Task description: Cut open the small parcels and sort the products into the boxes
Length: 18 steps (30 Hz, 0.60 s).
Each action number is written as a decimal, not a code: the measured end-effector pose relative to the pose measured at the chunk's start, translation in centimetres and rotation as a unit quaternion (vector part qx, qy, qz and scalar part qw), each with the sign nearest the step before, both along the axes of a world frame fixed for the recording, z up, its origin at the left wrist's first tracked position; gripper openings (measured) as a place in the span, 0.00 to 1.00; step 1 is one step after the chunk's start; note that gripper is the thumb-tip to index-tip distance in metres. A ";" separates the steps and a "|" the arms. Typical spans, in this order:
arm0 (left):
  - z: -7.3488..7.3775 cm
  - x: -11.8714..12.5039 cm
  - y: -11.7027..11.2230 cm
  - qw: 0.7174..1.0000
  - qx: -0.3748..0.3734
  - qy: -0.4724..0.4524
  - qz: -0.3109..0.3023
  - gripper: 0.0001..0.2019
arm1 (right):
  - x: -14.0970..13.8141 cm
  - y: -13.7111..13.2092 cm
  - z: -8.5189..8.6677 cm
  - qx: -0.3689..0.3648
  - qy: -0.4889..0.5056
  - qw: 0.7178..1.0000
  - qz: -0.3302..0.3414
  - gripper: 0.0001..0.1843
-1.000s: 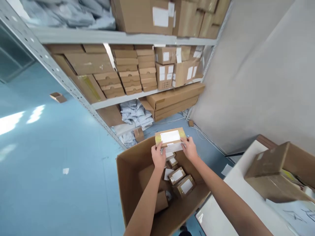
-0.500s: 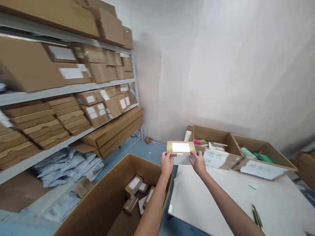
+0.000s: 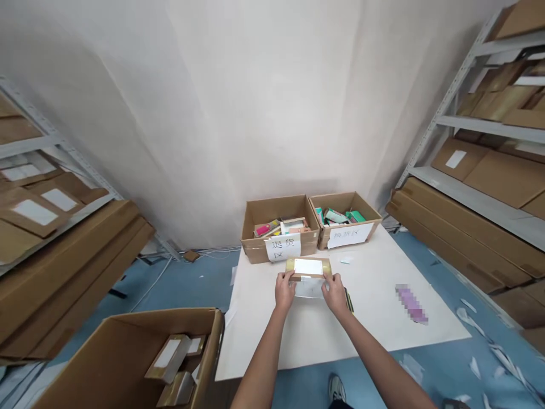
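Observation:
Between my two hands I hold a small cardboard box (image 3: 309,266), taped with yellowish tape and bearing a white label. My left hand (image 3: 285,291) grips its left end, and my right hand (image 3: 334,292) has the right end, thumbs toward the near side. A pale, whitish surface (image 3: 309,288) shows just below the box's brown near edge; whether it is part of the box or a separate sheet I cannot tell. The box is above a white-covered table (image 3: 251,335). A black-and-yellow cutter (image 3: 349,301) lies by my right hand, partly hidden.
Two open cartons with paper signs, a left one (image 3: 251,250) and a right one (image 3: 323,241), stand at the table's back. A deep carton (image 3: 128,321) at lower left contains several small boxes (image 3: 168,355). Loaded shelves flank both sides. A blurred purple item (image 3: 411,305) lies on the table.
My view has swung right, so the table is now in front and the right shelf shows. Both hands still hold the box, which is now over the table.

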State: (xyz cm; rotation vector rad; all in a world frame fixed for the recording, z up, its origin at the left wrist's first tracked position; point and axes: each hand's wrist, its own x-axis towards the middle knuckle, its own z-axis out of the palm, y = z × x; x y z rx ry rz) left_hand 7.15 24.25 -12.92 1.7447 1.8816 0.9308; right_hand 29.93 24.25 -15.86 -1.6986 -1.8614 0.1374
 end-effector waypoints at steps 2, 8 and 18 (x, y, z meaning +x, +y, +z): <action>-2.5 2.6 -0.6 0.992 -0.115 0.024 -0.039 0.26 | 2.1 -1.4 -2.8 -0.111 -0.039 0.993 -0.008 0.27; -6.1 7.0 -4.3 0.962 -0.238 0.132 0.017 0.24 | 6.0 -3.7 -5.3 -0.321 -0.094 0.938 0.091 0.33; -6.2 15.1 0.5 0.874 -0.412 0.256 0.035 0.51 | 8.7 3.9 0.5 -0.289 -0.061 0.944 0.149 0.27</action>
